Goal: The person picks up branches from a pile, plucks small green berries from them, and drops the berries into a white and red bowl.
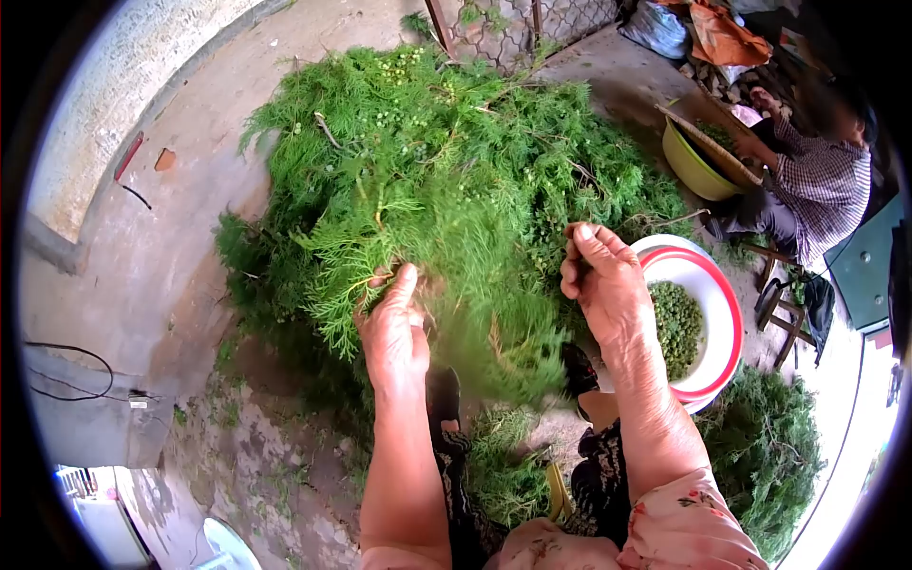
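Bright, diffuse daylight o/all; shadows soft, darkest under the pile [380,123]. Strongest glare at R edge, where pale ground [844,375] is overexp'd w/ detail lost. Curved wall [142,85], upper L, also v. bright; upper R corner dim. Motion blur smears greenery [494,294] mid-frame; sprig [337,285], L hand [394,332] & R hand [605,275] fairly sharp. Heavy fisheye distortion: lines bow twd edges, black vignette fills corners. Thin red line, far L edge.
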Available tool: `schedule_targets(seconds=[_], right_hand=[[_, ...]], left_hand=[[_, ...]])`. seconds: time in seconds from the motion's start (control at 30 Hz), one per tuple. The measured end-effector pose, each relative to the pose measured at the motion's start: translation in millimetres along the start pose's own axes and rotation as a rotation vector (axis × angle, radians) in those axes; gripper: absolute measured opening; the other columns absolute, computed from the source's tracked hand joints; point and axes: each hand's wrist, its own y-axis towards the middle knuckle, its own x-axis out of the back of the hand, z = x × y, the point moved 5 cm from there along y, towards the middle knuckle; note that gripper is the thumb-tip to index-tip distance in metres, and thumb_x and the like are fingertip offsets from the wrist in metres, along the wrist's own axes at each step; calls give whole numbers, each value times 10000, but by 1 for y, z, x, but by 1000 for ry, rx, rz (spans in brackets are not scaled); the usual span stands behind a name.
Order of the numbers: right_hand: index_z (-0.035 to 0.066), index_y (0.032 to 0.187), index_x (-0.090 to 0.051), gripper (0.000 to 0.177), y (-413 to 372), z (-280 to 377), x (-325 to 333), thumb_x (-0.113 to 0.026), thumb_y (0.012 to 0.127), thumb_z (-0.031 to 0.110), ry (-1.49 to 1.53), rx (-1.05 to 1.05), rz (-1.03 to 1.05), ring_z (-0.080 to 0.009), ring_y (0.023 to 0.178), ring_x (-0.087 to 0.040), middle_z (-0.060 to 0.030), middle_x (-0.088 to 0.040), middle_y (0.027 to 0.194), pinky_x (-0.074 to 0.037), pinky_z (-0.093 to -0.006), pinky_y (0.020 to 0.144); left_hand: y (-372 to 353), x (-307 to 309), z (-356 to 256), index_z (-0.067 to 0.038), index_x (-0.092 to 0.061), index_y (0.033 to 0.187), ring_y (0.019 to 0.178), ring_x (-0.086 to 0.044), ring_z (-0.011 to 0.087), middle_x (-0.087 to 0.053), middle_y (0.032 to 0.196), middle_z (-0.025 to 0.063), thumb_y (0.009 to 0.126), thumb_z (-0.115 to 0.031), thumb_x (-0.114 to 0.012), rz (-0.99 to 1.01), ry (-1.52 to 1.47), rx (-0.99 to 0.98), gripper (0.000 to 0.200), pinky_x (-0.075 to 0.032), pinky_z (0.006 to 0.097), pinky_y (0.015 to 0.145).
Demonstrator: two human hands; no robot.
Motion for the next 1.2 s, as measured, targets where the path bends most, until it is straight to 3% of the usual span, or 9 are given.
schedule_targets(seconds=[0.3, 0.43, 0.53, 0.6, 0.63, 0.73, 0.8, 1.0, 1.2], right_hand=[[14, 963, -581, 151, 3, 11, 14, -553, 877, 135, -222, 133, -72, -82, 511, -470, -2, -515, 694, -343, -210, 420], [10, 913, -605, 143, -4, 23, 7, -553, 880, 139, -257, 225, -64, -69, 444, -460, -7, -546, 656, -320, -183, 372], [12, 861, -641, 163, -23, 23, -15, -574, 870, 160, -745, -105, 293, -72, 410, -493, -30, -589, 623, -343, -179, 342], [14, 840, -663, 182, -35, 7, -29, -600, 854, 184, -869, -76, 710, -77, 412, -531, -61, -618, 619, -377, -183, 334], [5, 907, -655, 191, -36, -5, -33, -605, 850, 180, -1077, -83, 755, -75, 441, -548, -75, -626, 641, -407, -197, 359], [-24, 899, -613, 183, -29, -30, -27, -574, 868, 153, -1033, -201, 432, -65, 461, -532, -36, -580, 596, -418, -202, 392], [-27, 867, -591, 172, -31, -33, -29, -571, 872, 145, -841, -90, 250, -57, 486, -527, -18, -548, 605, -412, -202, 403], [-38, 786, -542, 120, -23, -41, -33, -585, 844, 58, -994, 488, 197, -98, 462, -498, -52, -496, 655, -389, -247, 405], [-30, 766, -522, 87, -25, -37, -40, -585, 804, 16, -1036, 656, 164, -266, 524, -526, -135, -505, 686, -426, -321, 466]], left_hand=[[7, 1, 2, -136, -565, 1083, 908, -545, 98, -610, 999, -23, 866, -47, -554, 108, -45, -32, 235, -346, 284, 787], [7, 4, -2, -88, -560, 1069, 946, -543, 130, -600, 1007, 4, 858, -13, -534, -24, -103, -71, 225, -348, 320, 855], [3, 3, -8, 23, -537, 1000, 914, -569, 223, -585, 948, 89, 867, -58, -553, -131, -169, -113, 157, -409, 383, 959], [3, 0, -8, 55, -523, 1027, 926, -565, 228, -569, 973, 126, 872, -67, -547, -94, -226, -111, 199, -444, 354, 925], [5, 1, -8, 62, -518, 1034, 928, -565, 230, -562, 985, 135, 873, -66, -544, -81, -253, -95, 207, -453, 346, 916], [7, 2, -6, 83, -501, 1050, 932, -564, 239, -539, 1014, 149, 878, -61, -533, -64, -258, -60, 227, -469, 336, 904], [5, 0, -3, 95, -491, 1058, 935, -563, 245, -528, 1026, 148, 879, -61, -531, -60, -234, -50, 240, -474, 332, 902], [-6, -12, 10, 91, -476, 1101, 948, -560, 259, -523, 1019, 127, 876, -76, -542, 60, -124, -33, 288, -478, 329, 886], [-9, -15, 22, 8, -499, 1135, 1001, -557, 242, -572, 1087, 104, 891, -121, -528, 29, -86, 44, 278, -400, 466, 963]])
